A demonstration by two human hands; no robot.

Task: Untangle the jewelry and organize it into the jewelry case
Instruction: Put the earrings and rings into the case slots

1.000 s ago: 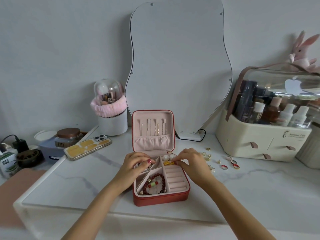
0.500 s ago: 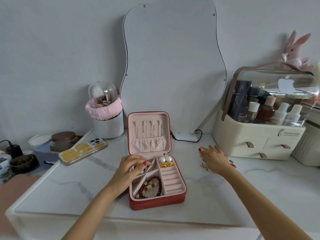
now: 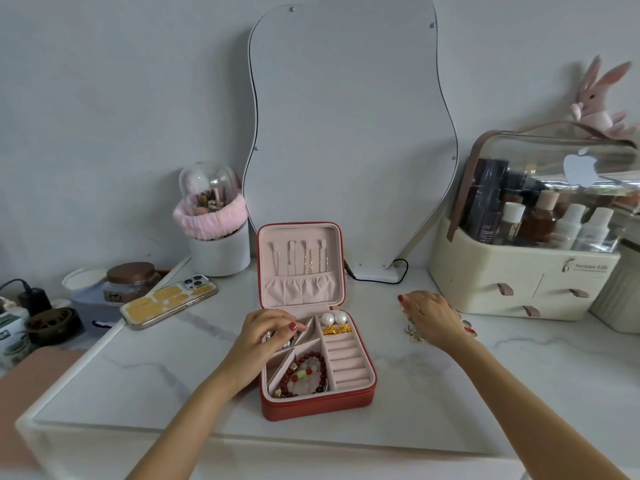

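Right now your right hand (image 3: pixel 433 318) lies palm-down over loose earrings (image 3: pixel 414 336) on the marble top, right of the open red jewelry case (image 3: pixel 317 405); whether it grasps one is hidden. Your left hand (image 3: pixel 266 336), fingers curled, rests inside the case's left compartment. A cosmetics box (image 3: pixel 519 282) stands just behind the earrings.

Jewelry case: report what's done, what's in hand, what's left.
Done: the beaded bracelet, pearl earrings and gold pieces lie in the jewelry case. In hand: the left hand rests on small pieces in a corner compartment; the right hand covers loose earrings on the table. Left: those earrings; the ring rolls are empty.
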